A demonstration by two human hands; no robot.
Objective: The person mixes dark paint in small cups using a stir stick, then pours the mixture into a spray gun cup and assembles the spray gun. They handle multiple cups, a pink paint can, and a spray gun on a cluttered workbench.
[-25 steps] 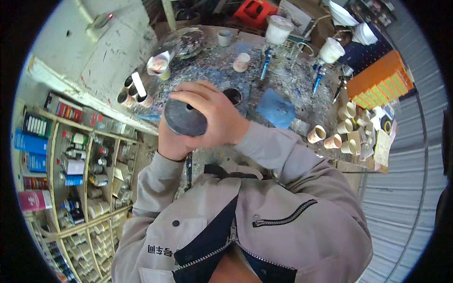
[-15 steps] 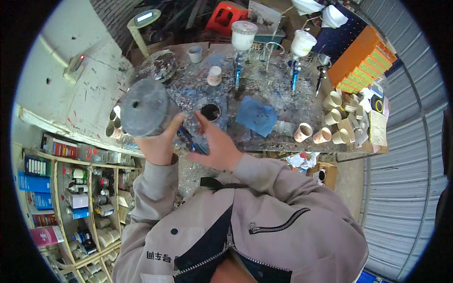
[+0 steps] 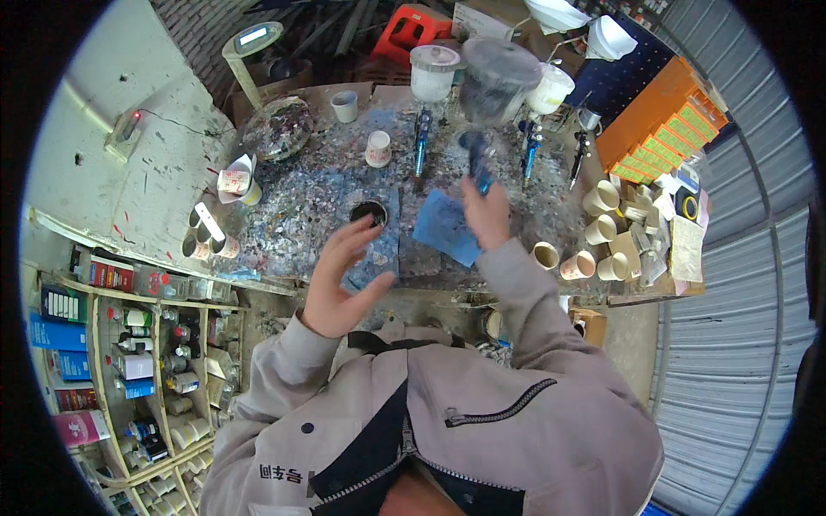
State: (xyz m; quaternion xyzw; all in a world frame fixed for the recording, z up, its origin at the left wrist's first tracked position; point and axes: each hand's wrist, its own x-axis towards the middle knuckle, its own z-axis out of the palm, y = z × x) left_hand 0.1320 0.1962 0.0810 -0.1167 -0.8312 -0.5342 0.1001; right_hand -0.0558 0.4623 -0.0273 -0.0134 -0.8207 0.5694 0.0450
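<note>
The grey-cupped gun [image 3: 495, 86] has moved right, between two white-cupped guns [image 3: 433, 84].

Rough, paint-crusted bench [image 3: 301, 193]; metallic-looking blue gun [image 3: 479, 159], held, blurred.
Gun cup [image 3: 499, 82]: smoky grey, plastic-looking. Blue sheet [image 3: 446, 227]: matt; paper or cloth, cannot tell. Small cups [image 3: 577, 265]: pale matt paper. Stool [image 3: 411, 31]: smooth red plastic. Jacket [image 3: 559, 456]: matt cloth; zip [image 3: 409, 443] metal-toothed. Wall [image 3: 723, 344]: ribbed sheet metal, dull sheen.

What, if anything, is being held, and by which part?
The right hand holds a spray gun by its blue handle; the left hand is open and holds nothing.
</note>
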